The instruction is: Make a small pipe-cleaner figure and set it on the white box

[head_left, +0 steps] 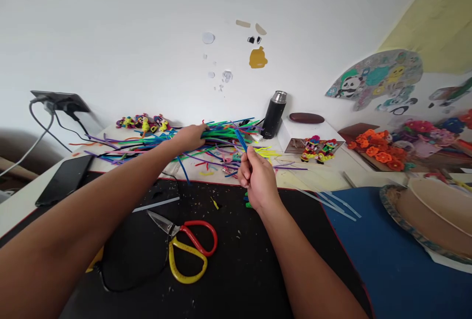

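My left hand [190, 138] reaches into a pile of many-coloured pipe cleaners [224, 133] by the wall, its fingers curled around some strands; the fingertips are partly hidden. Short blue pipe cleaners [241, 140] point up from my right hand [258, 174], pinched between thumb and fingers above the black mat. Below, scissors [190, 250] with one red and one yellow handle lie spread on the mat. A small yellow piece [215, 203] lies between the hands, and green bits [248, 201] are partly covered by my right hand.
A black thermos [274, 115] stands behind the pile, beside a white box [300, 132] with figurines [320, 149] before it. Clear straws [337, 205] lie right of the mat, near a round basket [394, 220]. A phone [65, 180] and cables lie left.
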Demonstrator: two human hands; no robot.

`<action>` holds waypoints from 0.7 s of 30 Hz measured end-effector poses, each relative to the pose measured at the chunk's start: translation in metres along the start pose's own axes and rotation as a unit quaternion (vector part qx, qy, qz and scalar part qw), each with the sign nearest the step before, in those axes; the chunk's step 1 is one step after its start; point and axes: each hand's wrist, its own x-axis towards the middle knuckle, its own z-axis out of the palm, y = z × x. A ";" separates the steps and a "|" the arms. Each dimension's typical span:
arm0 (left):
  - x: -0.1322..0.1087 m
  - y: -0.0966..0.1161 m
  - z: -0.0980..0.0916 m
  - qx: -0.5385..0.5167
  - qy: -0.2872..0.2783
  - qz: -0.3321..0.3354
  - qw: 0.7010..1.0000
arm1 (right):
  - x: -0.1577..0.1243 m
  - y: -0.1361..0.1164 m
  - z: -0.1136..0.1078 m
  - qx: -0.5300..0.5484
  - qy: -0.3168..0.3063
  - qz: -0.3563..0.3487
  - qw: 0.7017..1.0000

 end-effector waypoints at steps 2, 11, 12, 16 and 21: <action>0.005 -0.009 -0.008 0.001 0.008 -0.023 1.000 | -0.001 -0.001 0.000 0.001 -0.001 0.000 1.000; 0.015 -0.027 -0.032 0.004 0.037 -0.054 0.998 | -0.004 -0.003 0.000 -0.005 -0.001 0.001 1.000; 0.015 -0.027 -0.033 0.005 0.040 -0.056 0.998 | -0.004 -0.003 0.001 -0.005 -0.001 0.001 1.000; 0.016 -0.030 -0.031 0.012 0.032 -0.054 0.998 | -0.006 -0.003 0.002 -0.006 -0.003 0.001 1.000; 0.015 -0.036 -0.012 0.014 -0.054 -0.006 0.998 | -0.006 -0.004 0.003 0.004 -0.006 0.004 1.000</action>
